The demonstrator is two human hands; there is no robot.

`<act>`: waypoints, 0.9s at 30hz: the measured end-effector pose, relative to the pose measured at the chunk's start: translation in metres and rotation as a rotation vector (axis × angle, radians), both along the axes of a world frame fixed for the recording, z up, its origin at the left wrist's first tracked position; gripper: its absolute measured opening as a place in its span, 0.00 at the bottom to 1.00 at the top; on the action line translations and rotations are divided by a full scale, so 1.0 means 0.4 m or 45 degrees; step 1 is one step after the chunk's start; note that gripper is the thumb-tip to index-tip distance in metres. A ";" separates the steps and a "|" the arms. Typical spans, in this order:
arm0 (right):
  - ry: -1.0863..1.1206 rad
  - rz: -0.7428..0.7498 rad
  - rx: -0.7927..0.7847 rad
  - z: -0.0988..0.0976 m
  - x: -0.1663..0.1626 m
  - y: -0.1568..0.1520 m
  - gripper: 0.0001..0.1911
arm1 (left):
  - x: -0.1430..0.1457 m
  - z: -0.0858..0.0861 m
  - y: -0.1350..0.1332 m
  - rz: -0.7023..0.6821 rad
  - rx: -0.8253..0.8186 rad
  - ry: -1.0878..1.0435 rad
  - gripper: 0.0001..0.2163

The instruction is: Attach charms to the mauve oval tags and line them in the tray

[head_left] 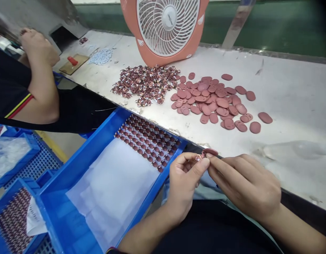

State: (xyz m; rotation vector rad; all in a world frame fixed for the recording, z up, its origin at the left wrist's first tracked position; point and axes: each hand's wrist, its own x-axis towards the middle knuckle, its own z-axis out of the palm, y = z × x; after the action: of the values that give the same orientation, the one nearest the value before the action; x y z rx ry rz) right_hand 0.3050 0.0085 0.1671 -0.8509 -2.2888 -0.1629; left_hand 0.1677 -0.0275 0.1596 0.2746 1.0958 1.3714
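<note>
My left hand (pixel 182 183) pinches a small multicoloured figure piece (pixel 199 157) between thumb and fingers, just over the table's front edge. Beside it, my right hand (pixel 247 185) grips a flat reddish-brown oval disc (pixel 210 151) by the fingertips. The two parts meet or nearly meet; whether they are joined I cannot tell. Ahead on the table lie a heap of similar small figure pieces (pixel 148 83) and a loose pile of oval discs (pixel 210 97). Below my left hand, several rows of discs with small pieces attached (pixel 149 141) lie on white sheets (pixel 118 183) in a blue bin (pixel 85 157).
An orange fan (pixel 142 46) stands on the white table (pixel 292 91) behind the heaps. At left, another person's arm (pixel 43 81) is raised near a board with a red object (pixel 72 60) and pale-blue bits (pixel 101 56). More blue bins (pixel 13 183) stand at lower left.
</note>
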 end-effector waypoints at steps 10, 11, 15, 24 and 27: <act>0.063 0.194 -0.428 0.011 0.064 -0.072 0.27 | -0.327 -0.164 0.021 0.420 -0.322 0.913 0.17; 0.043 0.171 -0.444 -0.004 0.078 -0.073 0.29 | -0.399 -0.191 0.024 0.486 -0.383 1.026 0.15; 0.032 0.132 -0.411 -0.047 0.103 -0.066 0.26 | -0.662 -0.275 0.034 0.535 -0.646 1.452 0.14; 0.036 0.122 -0.373 -0.032 0.071 -0.067 0.15 | -0.862 -0.376 0.081 0.171 -1.070 1.990 0.17; 0.031 0.121 -0.397 -0.038 0.072 -0.069 0.14 | -0.873 -0.396 0.095 0.101 -1.139 2.063 0.17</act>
State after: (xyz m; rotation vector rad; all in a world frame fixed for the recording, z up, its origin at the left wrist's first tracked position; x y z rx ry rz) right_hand 0.3338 -0.0190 0.1518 -0.8891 -2.3606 0.2517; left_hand -0.1817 0.0103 0.0011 0.6948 2.8999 0.3397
